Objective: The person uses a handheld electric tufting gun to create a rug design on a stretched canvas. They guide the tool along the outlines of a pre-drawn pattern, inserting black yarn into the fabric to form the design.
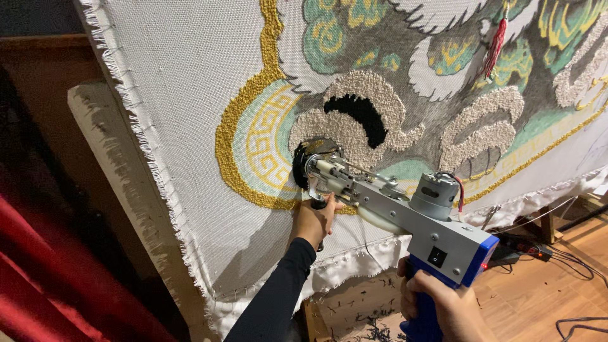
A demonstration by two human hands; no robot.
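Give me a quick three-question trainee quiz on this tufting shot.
1. True or false: the right hand grips the blue handle of the tufting gun.
2. Which yarn colour is under the gun's tip: A gold, B black, C red?
3. What does the left hand hold?

Key
1. True.
2. B, a black patch on the stretched cloth.
3. The gun's front grip, below the needle end.

One tufting gun (405, 209), one stretched cloth (190, 95), two hands, one red tassel (495, 47).

Tufting gun's (386, 202) needle tip against cloth (190, 95)
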